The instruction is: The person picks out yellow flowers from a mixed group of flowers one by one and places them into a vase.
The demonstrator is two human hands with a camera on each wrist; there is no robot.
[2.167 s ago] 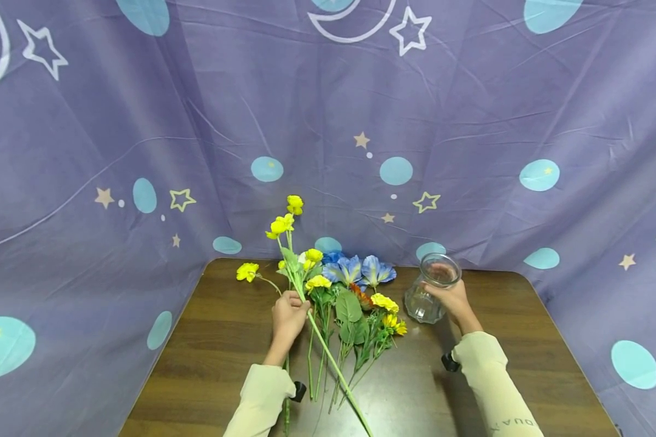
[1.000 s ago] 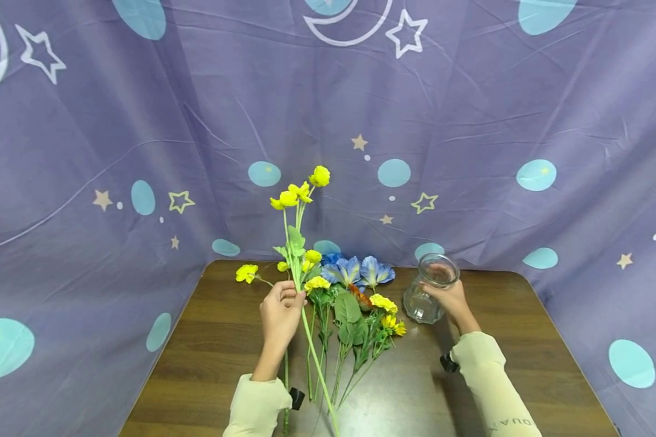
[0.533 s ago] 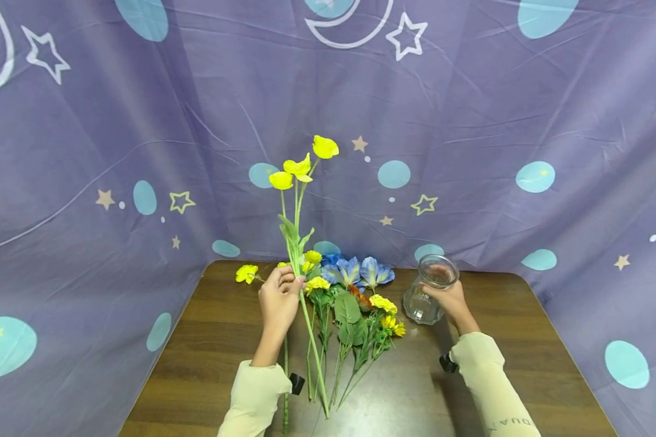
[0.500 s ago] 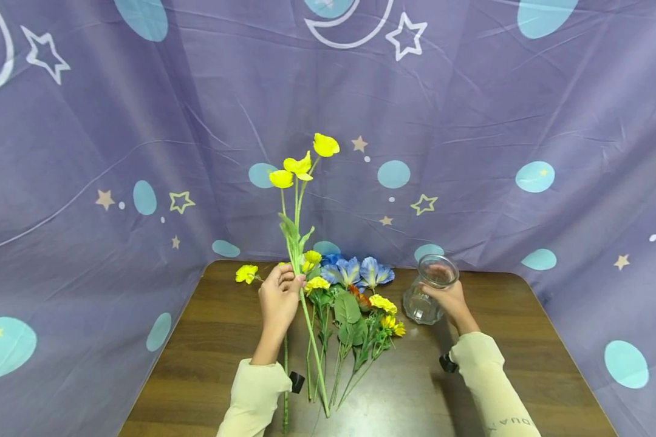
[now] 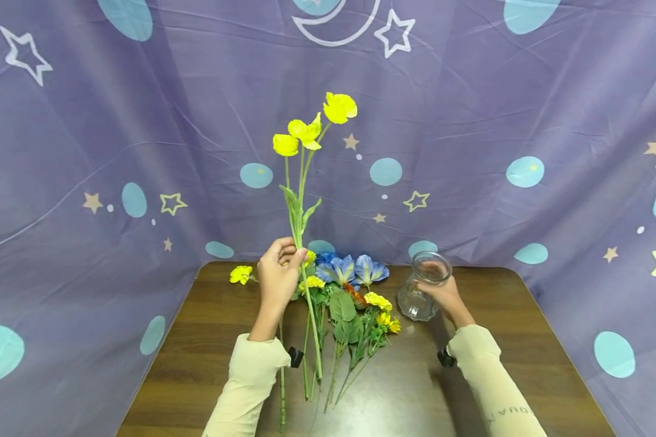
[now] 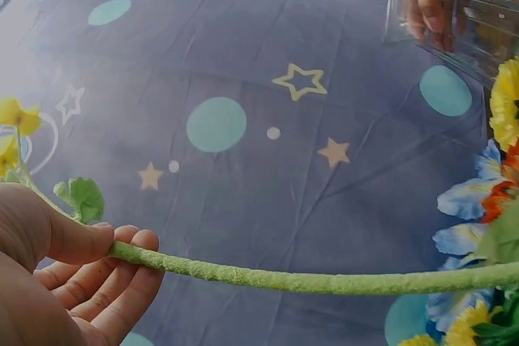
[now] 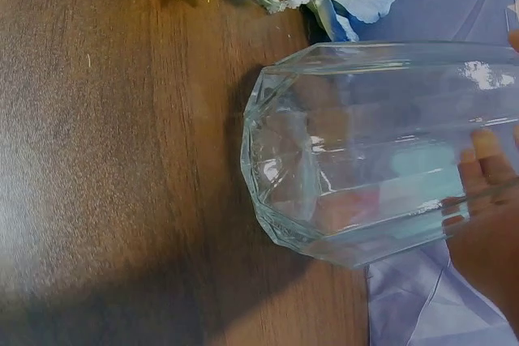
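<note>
My left hand (image 5: 279, 273) pinches the green stem (image 6: 268, 279) of a yellow artificial flower (image 5: 306, 130) between thumb and fingers. Three yellow blooms top the spray, well above the table, and its stem hangs down in front of the other flowers. At the right, my right hand (image 5: 443, 297) grips the neck of a clear glass vase (image 5: 417, 303), which stands upright. In the right wrist view the faceted vase (image 7: 324, 151) shows no stems inside, and fingers show through the glass.
Blue flowers (image 5: 341, 269), a yellow flower (image 5: 378, 301), a sunflower (image 5: 388, 323) and green leaves (image 5: 341, 306) lie mid-table between the hands. Another yellow flower (image 5: 241, 275) lies at the left on the wooden table (image 5: 197, 364). A purple patterned curtain (image 5: 448, 121) hangs behind.
My left hand has raised the yellow flower spray; its stem has swung from slanting to nearly upright, its lower end lifting. The right hand has stayed on the vase.
</note>
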